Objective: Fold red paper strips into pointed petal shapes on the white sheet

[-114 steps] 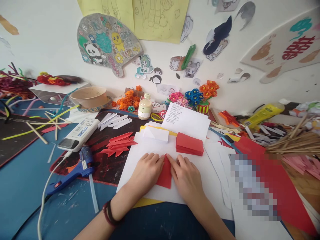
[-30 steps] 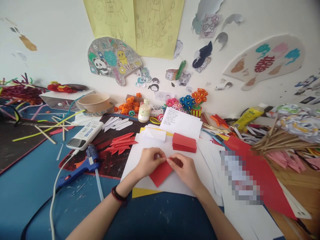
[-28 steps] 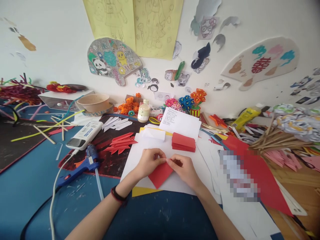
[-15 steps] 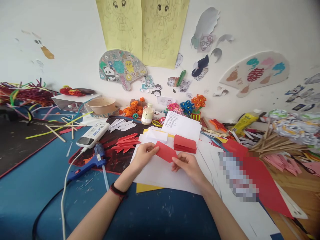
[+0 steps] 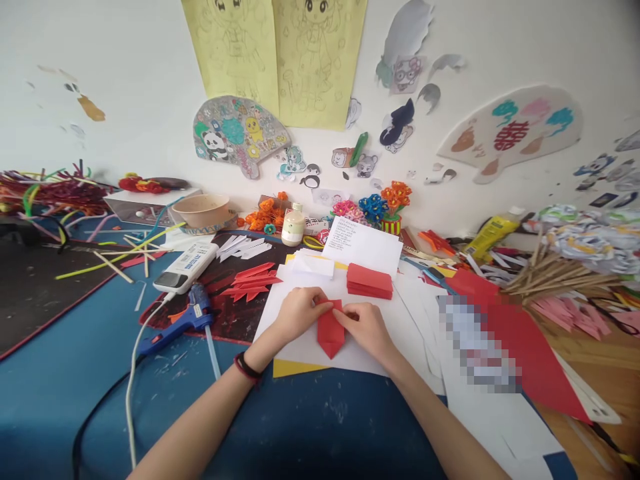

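A small red paper (image 5: 331,332) stands lengthwise over the white sheets (image 5: 280,333), its near end folded to a point. My left hand (image 5: 301,313) pinches its upper left corner between thumb and fingers. At the upper right corner, my right hand (image 5: 367,327) grips the same paper, fingers curled. Just behind my hands lies a stack of red paper rectangles (image 5: 370,281), with folded white papers (image 5: 313,268) to its left. Several folded red pieces (image 5: 251,281) rest on the dark mat left of my left hand.
A blue glue gun (image 5: 183,320) and a white power bank (image 5: 186,268) with a cable lie at left. Behind stand a glue bottle (image 5: 293,225) and a bowl (image 5: 201,210). Large red paper (image 5: 535,353) and wooden sticks (image 5: 543,273) are at right.
The red paper has turned from lying crosswise to lengthwise, and its near end now shows a folded point. Both hands have moved to its upper corners.
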Available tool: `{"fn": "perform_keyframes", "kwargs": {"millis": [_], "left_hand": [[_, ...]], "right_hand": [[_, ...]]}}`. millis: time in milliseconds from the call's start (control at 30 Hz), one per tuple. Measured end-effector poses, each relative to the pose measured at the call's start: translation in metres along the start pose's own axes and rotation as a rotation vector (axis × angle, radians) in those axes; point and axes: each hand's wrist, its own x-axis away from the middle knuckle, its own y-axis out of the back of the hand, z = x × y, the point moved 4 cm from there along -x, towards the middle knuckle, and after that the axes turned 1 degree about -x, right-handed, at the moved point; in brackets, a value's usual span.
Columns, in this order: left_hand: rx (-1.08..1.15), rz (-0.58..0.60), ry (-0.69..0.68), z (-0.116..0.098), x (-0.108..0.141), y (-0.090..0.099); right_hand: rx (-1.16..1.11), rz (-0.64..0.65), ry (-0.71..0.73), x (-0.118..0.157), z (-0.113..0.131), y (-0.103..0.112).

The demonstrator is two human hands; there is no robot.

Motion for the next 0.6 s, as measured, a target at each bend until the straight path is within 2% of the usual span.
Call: {"fn": "perform_keyframes", "kwargs": {"millis": [233,367,467,600], "left_hand": [[-0.116,-0.034,0.05,0.0,-0.002,0.0],[-0.17,-0.09,0.042,-0.004,0.004,-0.003],[-0.24,-0.124,0.018,-0.006,0.008,-0.005],[-0.38,-0.121,-0.112,-0.013,0.012,-0.009]], "right_hand": [[0.141,-0.051,0.0,-0.006,0.0,0.0],[0.335,-0.228,0.133,-0.001,0.0,0.006],[0.427,-0.293,0.251,0.005,0.001,0.006],[0.403,-0.24,0.296,0.005,0.001,0.003]]}}
